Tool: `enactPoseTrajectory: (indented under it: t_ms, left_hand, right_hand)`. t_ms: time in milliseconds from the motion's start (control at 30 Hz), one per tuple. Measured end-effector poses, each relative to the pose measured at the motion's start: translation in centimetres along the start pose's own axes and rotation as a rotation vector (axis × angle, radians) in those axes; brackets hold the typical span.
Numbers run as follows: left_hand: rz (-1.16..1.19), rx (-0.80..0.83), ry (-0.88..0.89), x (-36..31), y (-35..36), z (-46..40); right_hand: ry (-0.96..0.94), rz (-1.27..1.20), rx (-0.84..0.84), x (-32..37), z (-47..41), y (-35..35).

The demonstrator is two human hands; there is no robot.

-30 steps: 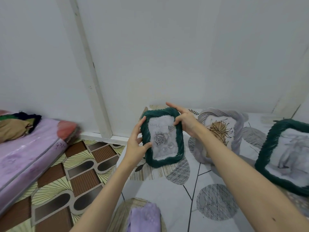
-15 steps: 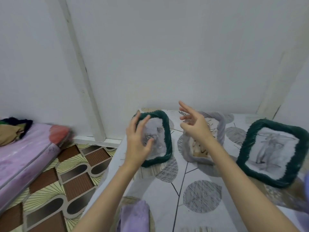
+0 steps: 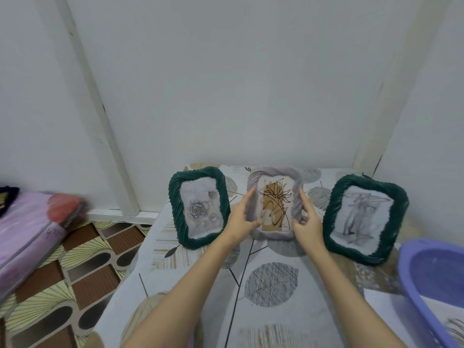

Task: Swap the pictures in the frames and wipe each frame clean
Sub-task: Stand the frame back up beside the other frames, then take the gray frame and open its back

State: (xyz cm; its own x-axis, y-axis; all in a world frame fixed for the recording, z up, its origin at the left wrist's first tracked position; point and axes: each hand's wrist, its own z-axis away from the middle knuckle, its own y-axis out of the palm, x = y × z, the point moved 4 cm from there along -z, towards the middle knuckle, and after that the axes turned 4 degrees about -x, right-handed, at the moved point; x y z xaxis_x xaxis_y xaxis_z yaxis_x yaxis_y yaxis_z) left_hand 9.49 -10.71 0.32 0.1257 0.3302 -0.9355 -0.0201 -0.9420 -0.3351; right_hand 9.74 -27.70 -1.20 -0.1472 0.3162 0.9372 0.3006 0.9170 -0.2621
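Three frames stand in a row along the back of the surface [image 3: 263,320], which is covered by a cloth printed with leaf shapes, and all three lean back toward the white wall [image 3: 251,84]; the grey frame [image 3: 275,204] is in the middle, holding a picture of a thin-lined flower on a tan ground; the left hand [image 3: 239,218] is set against its left edge and the right hand [image 3: 307,223] against its right edge, the fingers of both loosely spread and curled round the rim so that the frame sits between the two palms, though whether it is lifted off the cloth cannot be told; just to the left stands a green frame with a rose picture [image 3: 199,207], untouched; to the right, a green frame with a pale figure sketch [image 3: 365,218], likewise untouched; a purple basin [image 3: 431,280] juts in at the right edge near that frame; to the far left lies a pink mattress [image 3: 30,234] on the patterned floor [image 3: 75,285].
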Motion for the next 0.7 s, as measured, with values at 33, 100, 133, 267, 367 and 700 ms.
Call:
enactPoseTrajectory:
  t_ms: [33,100,133,267,367,700]
  left_hand:
    - [0.002,-0.017,-0.002,0.0,-0.1,0.2]
    - [0.04,-0.057,0.019,-0.3,-0.5,1.0]
    - [0.078,-0.078,0.031,-0.6,-0.7,1.6]
    - [0.22,-0.138,0.011,-2.0,-1.5,5.3]
    - [0.281,-0.141,-0.018,-3.4,-1.5,9.1]
    - [0.689,-0.004,-0.199,-4.5,0.2,19.7]
  right_hand:
    - [0.012,-0.037,0.016,0.3,0.4,-0.3]
    - [0.029,-0.087,0.029,0.9,1.3,-1.1]
    - [0.034,-0.114,0.035,1.3,1.8,-1.6]
    - [0.08,-0.217,0.122,2.9,5.4,-4.0]
    - [0.087,-0.312,0.163,3.9,8.8,-6.5]
    - [0.207,-0.44,0.22,5.4,16.8,-11.9]
